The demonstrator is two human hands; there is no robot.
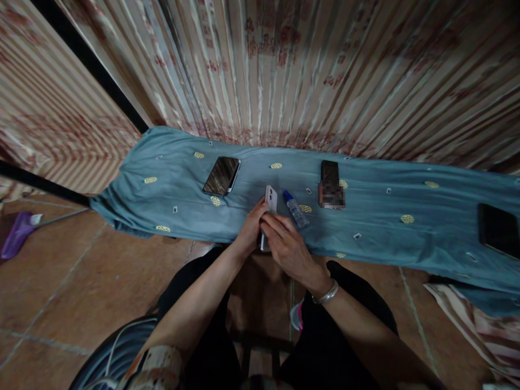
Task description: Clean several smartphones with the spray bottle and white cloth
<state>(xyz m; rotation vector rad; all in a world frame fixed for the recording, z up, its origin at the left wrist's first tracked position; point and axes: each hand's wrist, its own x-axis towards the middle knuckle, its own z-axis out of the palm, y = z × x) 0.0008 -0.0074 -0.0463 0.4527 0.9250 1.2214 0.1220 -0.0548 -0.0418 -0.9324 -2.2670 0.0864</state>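
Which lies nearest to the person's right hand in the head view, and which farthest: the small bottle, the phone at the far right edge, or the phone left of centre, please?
From the right hand:
1. Small bottle, just beyond it.
2. Phone left of centre, up to the left.
3. Phone at the far right edge.

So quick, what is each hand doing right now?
Left hand: closed on the pale pink rectangular phone.
Right hand: fingers on that phone too.

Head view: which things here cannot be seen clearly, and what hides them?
- Pale pink phone: lower part covered by left hand and right hand; the grip cannot be told.
- Dark phone with blurred lower half: its lower half is unreadable.
- Black flat device: cut off by the right edge.
- Small clear bottle with blue cap: label too small.
- Purple mop head: cut by the left edge.
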